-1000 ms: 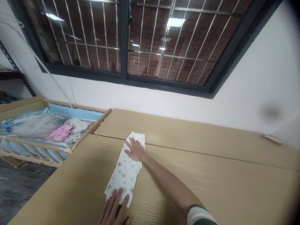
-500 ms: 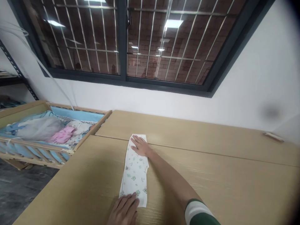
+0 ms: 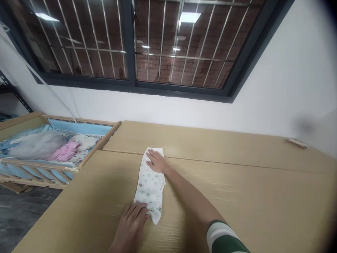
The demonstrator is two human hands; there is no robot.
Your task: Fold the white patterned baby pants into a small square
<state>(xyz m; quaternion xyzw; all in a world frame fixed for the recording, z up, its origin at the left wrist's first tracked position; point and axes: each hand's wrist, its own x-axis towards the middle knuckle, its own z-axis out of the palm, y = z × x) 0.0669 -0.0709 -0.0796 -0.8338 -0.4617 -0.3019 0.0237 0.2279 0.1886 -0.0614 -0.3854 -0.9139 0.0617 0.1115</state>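
A white baby garment with a small green and brown print lies folded into a long strip on the tan tabletop. My right hand rests flat on its far end, fingers spread. At the near end, my left hand has its fingers bent over the left edge with the thumb beside them, pinching the cloth. The near end narrows to a point beside that thumb. The cloth under both hands is hidden.
A wooden crib with blue lining stands at the left, holding a pink cloth and pale bedding. Behind the table are a white wall and a barred window. A small pale strip lies at the far right.
My left hand has moved up and closed on the garment's near end, whose straight edge is now drawn to a point. My right hand stays on the far end. The view has shifted slightly.
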